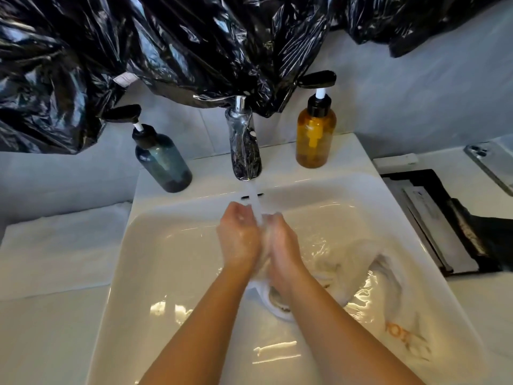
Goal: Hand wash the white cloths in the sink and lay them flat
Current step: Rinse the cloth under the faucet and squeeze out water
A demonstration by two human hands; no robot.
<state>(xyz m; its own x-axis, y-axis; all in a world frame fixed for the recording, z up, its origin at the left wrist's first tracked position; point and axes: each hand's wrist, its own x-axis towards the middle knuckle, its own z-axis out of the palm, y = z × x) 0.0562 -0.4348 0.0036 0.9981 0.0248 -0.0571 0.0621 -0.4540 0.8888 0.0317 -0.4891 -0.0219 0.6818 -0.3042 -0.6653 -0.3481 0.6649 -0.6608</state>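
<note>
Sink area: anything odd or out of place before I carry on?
Black plastic sheeting covers the wall above the sink and drapes onto the top of the tap, which is unusual there. Nothing looks spilled or damaged.

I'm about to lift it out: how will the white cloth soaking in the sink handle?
Probably floppy: the white cloth lies crumpled underwater in the sink. Likely heavy for its size and dripping, being soaked.
</note>
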